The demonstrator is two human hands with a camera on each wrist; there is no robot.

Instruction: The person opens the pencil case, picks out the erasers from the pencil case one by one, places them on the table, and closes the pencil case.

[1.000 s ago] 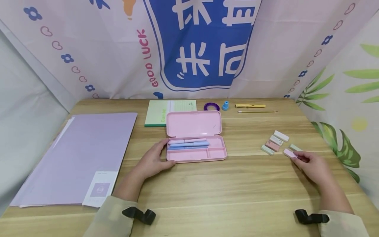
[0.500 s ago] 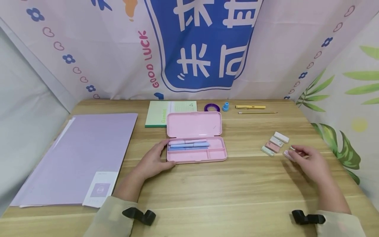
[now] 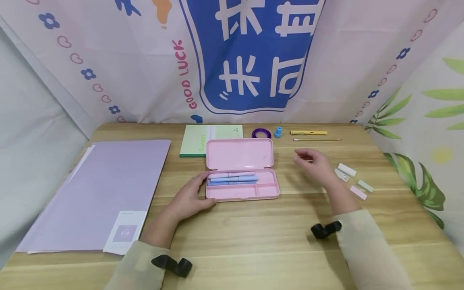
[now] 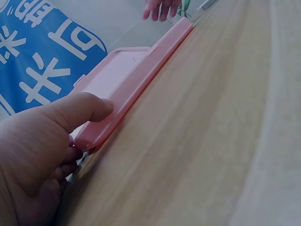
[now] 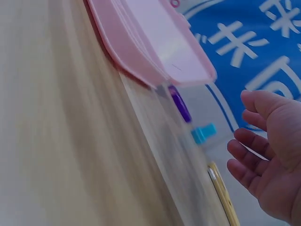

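Note:
An open pink pencil case (image 3: 267,176) lies on the table with its lid tipped back; several pink and blue pens (image 3: 232,178) fill its rear compartment. My left hand (image 3: 190,196) grips the case's left end, thumb at the front corner, the other fingers round the side; in the left wrist view the thumb (image 4: 91,107) presses the rim. Above the table, right of the case, is my right hand (image 3: 314,166). Its fingers (image 5: 247,149) are loosely bent and hold nothing. Near its wrist lie small erasers: white (image 3: 346,169), pale green (image 3: 365,186) and lilac (image 3: 358,192). The arm may hide others.
Behind the case are a green notebook (image 3: 193,139), a purple tape roll (image 3: 262,130), a small blue piece (image 3: 278,132), a yellow pen (image 3: 308,132) and a pencil (image 3: 317,140). A large lilac folder (image 3: 119,189) covers the table's left side.
My right hand has left the lilac and pale green erasers, which now lie side by side. It has moved left and away from me, toward the pencil case. My left hand stays on the case.

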